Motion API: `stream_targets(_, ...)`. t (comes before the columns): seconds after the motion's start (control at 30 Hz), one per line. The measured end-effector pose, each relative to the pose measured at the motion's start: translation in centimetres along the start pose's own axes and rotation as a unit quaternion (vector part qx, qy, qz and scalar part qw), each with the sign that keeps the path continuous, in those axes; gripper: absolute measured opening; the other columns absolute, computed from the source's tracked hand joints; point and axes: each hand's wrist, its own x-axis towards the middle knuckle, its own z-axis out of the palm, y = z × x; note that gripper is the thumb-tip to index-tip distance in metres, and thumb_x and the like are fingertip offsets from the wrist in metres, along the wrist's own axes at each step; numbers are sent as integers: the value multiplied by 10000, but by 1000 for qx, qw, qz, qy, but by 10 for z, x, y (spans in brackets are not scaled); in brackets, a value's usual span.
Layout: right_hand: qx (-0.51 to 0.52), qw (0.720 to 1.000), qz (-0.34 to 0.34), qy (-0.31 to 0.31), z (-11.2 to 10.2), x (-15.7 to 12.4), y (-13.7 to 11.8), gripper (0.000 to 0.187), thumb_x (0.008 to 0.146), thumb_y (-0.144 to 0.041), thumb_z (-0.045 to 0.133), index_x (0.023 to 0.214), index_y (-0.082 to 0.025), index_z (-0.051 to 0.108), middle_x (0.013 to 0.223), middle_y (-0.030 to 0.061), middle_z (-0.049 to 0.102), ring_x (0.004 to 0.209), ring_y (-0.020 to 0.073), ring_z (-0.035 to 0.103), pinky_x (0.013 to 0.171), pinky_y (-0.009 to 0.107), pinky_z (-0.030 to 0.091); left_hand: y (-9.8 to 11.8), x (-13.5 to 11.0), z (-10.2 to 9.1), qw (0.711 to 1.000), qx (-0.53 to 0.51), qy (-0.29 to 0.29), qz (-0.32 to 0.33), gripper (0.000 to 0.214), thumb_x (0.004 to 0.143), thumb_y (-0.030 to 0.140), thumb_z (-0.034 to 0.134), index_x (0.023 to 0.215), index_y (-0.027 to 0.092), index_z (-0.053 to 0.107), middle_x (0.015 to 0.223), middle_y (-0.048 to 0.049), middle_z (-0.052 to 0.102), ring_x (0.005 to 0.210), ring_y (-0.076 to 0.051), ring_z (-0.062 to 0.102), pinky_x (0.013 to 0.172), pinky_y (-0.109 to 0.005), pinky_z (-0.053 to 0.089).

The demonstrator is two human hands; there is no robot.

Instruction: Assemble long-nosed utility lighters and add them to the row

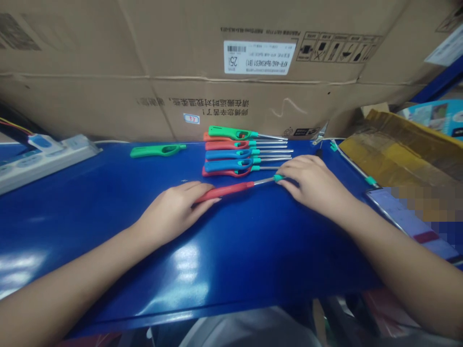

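A red-handled long lighter (231, 189) with a metal tube and teal collar lies across the blue table (108, 207). My left hand (172, 210) closes on the end of its red handle. My right hand (311, 182) covers the tube end, fingers curled over it at the teal collar. Just behind, several lighters (238, 152) in green, red and blue lie stacked in a neat row, tubes pointing right. A lone green handle (156, 150) lies apart to the left.
Large cardboard boxes (224, 67) wall off the back of the table. A white power strip (39, 156) sits at the left edge. At the right lie loose metal tubes (356, 166), a yellow-brown box (405, 144) and a tray edge.
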Motion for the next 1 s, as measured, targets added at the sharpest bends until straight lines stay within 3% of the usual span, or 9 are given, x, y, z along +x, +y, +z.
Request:
stream_targets(0.13,49,994,-91,24,-1,4,-13,178,1017,-289,582,1041,-205,737,1023,64,779,1006,240,667,1052,475,372,2,-2,1,1000,-7,2,25,317,1052,419,515,1113,167,698,955,-63,743,802,-193,698,702,-271,507)
stream_targets(0.3,83,981,-165,60,5,3,-31,225,1042,-233,512,1095,-143,711,1005,93,769,945,214,661,907,387,449,10,-6,3,999,-40,-3,33,325,1048,417,527,1096,152,710,940,-75,753,781,-188,707,706,-269,519)
stream_targets(0.43,80,979,-165,92,7,0,-33,210,1039,-222,506,1073,-156,702,954,94,761,871,203,644,820,365,452,16,-2,2,990,-138,-16,-22,319,1019,439,574,1035,166,738,899,-53,762,745,-164,684,695,-240,507)
stream_targets(0.57,71,977,-185,77,8,-2,-36,213,1038,-206,493,1016,-148,697,865,87,742,807,198,621,787,365,448,21,2,0,958,-239,-103,-119,404,982,504,587,809,163,718,623,27,597,543,-108,491,501,-201,378)
stream_targets(0.7,85,975,-180,96,10,-2,-39,198,1019,-175,491,1008,-150,688,869,91,732,797,201,611,777,367,454,23,3,-1,927,-306,-121,-178,448,950,530,610,718,150,656,596,37,508,537,-94,413,470,-189,331)
stream_targets(0.83,91,972,-178,122,6,-4,-41,171,987,-145,514,1006,-124,683,852,104,720,778,212,598,751,375,458,25,1,-2,940,-289,-97,-153,389,954,494,626,784,152,701,624,42,498,564,-90,400,496,-187,329)
stream_targets(1.0,91,975,-181,93,1,-6,-44,191,991,-151,492,972,-138,682,836,99,716,765,208,591,739,365,451,31,-3,-2,969,-228,-59,-80,318,989,406,617,795,165,691,621,50,558,545,-82,456,526,-196,351)
